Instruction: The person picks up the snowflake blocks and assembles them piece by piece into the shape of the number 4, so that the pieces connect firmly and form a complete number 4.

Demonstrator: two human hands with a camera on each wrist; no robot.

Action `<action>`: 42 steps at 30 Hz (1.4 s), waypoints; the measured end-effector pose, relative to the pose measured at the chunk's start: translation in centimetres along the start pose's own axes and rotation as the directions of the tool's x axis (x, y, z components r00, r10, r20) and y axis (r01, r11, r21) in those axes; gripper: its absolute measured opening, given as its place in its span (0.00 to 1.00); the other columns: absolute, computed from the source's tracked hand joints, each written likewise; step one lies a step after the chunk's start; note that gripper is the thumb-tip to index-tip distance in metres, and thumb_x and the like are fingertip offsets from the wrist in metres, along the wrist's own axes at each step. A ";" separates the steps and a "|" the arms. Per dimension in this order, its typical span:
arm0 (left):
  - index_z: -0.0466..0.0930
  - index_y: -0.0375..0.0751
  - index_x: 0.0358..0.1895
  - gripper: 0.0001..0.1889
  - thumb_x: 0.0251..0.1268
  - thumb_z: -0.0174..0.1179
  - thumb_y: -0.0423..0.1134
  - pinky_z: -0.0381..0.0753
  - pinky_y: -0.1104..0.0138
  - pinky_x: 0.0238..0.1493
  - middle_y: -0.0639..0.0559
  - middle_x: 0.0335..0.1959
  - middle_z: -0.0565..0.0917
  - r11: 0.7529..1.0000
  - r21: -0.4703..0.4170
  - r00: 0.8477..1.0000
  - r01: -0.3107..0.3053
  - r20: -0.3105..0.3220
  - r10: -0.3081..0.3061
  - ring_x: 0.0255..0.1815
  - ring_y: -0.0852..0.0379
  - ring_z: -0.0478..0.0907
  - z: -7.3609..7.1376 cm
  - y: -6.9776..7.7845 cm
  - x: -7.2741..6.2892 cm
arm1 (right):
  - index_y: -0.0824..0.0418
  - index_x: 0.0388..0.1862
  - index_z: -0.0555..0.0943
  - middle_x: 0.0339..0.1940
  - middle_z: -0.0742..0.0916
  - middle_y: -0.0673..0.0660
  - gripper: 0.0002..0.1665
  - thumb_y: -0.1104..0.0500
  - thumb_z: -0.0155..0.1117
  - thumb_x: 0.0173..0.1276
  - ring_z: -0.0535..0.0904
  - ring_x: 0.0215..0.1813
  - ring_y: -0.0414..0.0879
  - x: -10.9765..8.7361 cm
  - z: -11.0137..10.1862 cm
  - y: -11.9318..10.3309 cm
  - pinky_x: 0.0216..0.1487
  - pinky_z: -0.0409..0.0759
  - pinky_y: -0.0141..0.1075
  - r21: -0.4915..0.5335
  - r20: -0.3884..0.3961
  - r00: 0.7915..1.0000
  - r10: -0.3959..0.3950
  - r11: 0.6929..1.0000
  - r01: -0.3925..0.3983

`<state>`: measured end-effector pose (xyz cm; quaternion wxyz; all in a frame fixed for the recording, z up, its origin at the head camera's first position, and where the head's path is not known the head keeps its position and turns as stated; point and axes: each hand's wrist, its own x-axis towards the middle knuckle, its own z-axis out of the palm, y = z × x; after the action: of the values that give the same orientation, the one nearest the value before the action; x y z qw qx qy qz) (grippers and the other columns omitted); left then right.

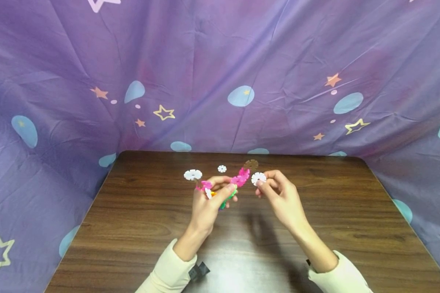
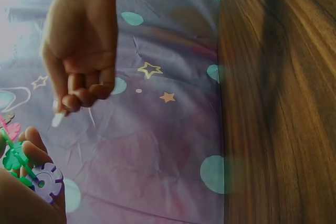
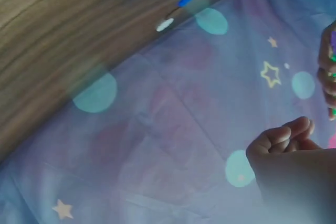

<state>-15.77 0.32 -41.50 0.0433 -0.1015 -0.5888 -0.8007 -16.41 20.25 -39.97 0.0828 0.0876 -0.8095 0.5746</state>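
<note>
At the left, a flat white wheel (image 1: 193, 175) with a notched rim sits just beside my left hand (image 1: 204, 209), whose fingers curl round a chain of discs (image 1: 240, 179). The chain is smooth, plastic-looking and petal-edged, its pink, green, purple and brown rounds slotted together at angles. Further right, the fingers of my right hand (image 1: 285, 199) pinch a white disc (image 1: 258, 178), apart from the chain, above the wood-grained surface (image 1: 337, 203). Creased purple cloth (image 1: 205, 61) hangs behind.
</note>
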 end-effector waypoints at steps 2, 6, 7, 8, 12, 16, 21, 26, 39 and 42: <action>0.83 0.27 0.51 0.15 0.65 0.65 0.32 0.80 0.73 0.24 0.45 0.33 0.90 1.000 -0.002 1.000 0.005 0.001 -0.005 0.27 0.61 0.85 0.0 0.0 0.0 | 0.64 0.48 0.79 0.27 0.89 0.53 0.08 0.61 0.63 0.76 0.86 0.34 0.40 -0.4 0.1 -0.5 0.42 0.86 0.31 0.012 -0.018 0.999 -0.035 0.999 0.035; 0.82 0.26 0.51 0.15 0.66 0.65 0.32 0.79 0.73 0.23 0.59 0.30 0.89 1.000 -0.012 1.000 0.006 0.008 -0.005 0.26 0.61 0.85 0.0 0.0 0.0 | 0.64 0.47 0.82 0.29 0.90 0.56 0.06 0.63 0.62 0.77 0.87 0.35 0.40 -1.1 0.5 -0.9 0.45 0.87 0.30 0.031 -0.045 0.991 -0.128 0.991 0.129; 0.82 0.25 0.51 0.15 0.66 0.65 0.32 0.79 0.73 0.23 0.59 0.29 0.89 1.000 -0.017 1.000 0.005 0.010 -0.005 0.26 0.62 0.85 0.1 0.1 0.0 | 0.64 0.47 0.83 0.30 0.90 0.57 0.06 0.63 0.62 0.77 0.87 0.36 0.40 -1.3 0.6 -0.9 0.45 0.87 0.30 0.038 -0.049 0.987 -0.155 0.987 0.157; 0.81 0.25 0.51 0.15 0.66 0.65 0.32 0.79 0.74 0.23 0.60 0.29 0.89 1.000 -0.021 1.000 0.004 0.011 -0.003 0.26 0.62 0.85 0.1 0.1 0.0 | 0.64 0.47 0.84 0.31 0.90 0.59 0.06 0.64 0.61 0.77 0.88 0.37 0.40 -1.4 0.7 -0.9 0.46 0.87 0.30 0.043 -0.055 0.982 -0.180 0.982 0.183; 0.81 0.24 0.51 0.15 0.66 0.64 0.32 0.79 0.74 0.23 0.59 0.29 0.89 0.999 -0.038 1.000 -0.004 0.016 0.005 0.26 0.61 0.85 0.2 0.2 0.0 | 0.67 0.49 0.87 0.38 0.92 0.64 0.10 0.71 0.63 0.73 0.89 0.41 0.37 -1.7 1.0 -0.6 0.47 0.88 0.30 0.027 -0.073 0.943 -0.324 0.945 0.326; 0.81 0.23 0.52 0.15 0.67 0.63 0.31 0.79 0.74 0.22 0.57 0.29 0.89 0.998 -0.054 1.000 -0.012 0.019 0.013 0.25 0.61 0.85 0.2 0.2 0.1 | 0.67 0.50 0.89 0.43 0.92 0.64 0.16 0.77 0.66 0.66 0.88 0.48 0.34 -1.7 1.3 -0.3 0.52 0.86 0.27 -0.045 -0.107 0.870 -0.480 0.877 0.478; 0.80 0.21 0.51 0.16 0.66 0.63 0.31 0.79 0.73 0.23 0.56 0.30 0.89 0.998 -0.061 1.000 -0.011 0.020 0.012 0.26 0.61 0.85 0.1 0.2 0.1 | 0.67 0.51 0.89 0.45 0.93 0.63 0.22 0.81 0.67 0.60 0.88 0.52 0.35 -1.5 1.7 -0.2 0.56 0.85 0.27 -0.088 -0.150 0.798 -0.583 0.812 0.577; 0.79 0.20 0.52 0.17 0.66 0.62 0.31 0.79 0.73 0.23 0.59 0.30 0.90 0.997 -0.081 1.000 -0.003 0.030 0.005 0.26 0.62 0.85 0.2 0.2 0.1 | 0.68 0.51 0.89 0.47 0.92 0.65 0.22 0.82 0.66 0.60 0.88 0.55 0.36 -1.7 2.2 -0.1 0.58 0.84 0.28 -0.071 -0.198 0.794 -0.575 0.816 0.573; 0.81 0.29 0.48 0.12 0.63 0.63 0.30 0.77 0.74 0.22 0.55 0.29 0.89 0.990 -0.138 0.998 -0.014 0.054 0.022 0.24 0.61 0.85 0.3 0.4 -0.2 | 0.70 0.49 0.89 0.48 0.91 0.65 0.22 0.85 0.62 0.60 0.89 0.55 0.40 -2.0 3.4 -0.2 0.59 0.85 0.33 0.017 -0.271 0.762 -0.588 0.789 0.614; 0.81 0.27 0.48 0.12 0.63 0.63 0.29 0.76 0.75 0.21 0.55 0.29 0.89 0.990 -0.142 0.997 -0.024 0.065 0.034 0.24 0.61 0.85 0.2 0.4 -0.2 | 0.70 0.49 0.89 0.47 0.91 0.69 0.22 0.85 0.62 0.60 0.89 0.56 0.41 -1.8 3.4 -0.4 0.59 0.85 0.33 -0.001 -0.270 0.749 -0.604 0.779 0.628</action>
<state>-15.45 0.42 -41.13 0.0279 -0.1396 -0.5303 -0.8358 -14.67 16.97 -41.18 0.3671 0.2785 -0.6908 0.5572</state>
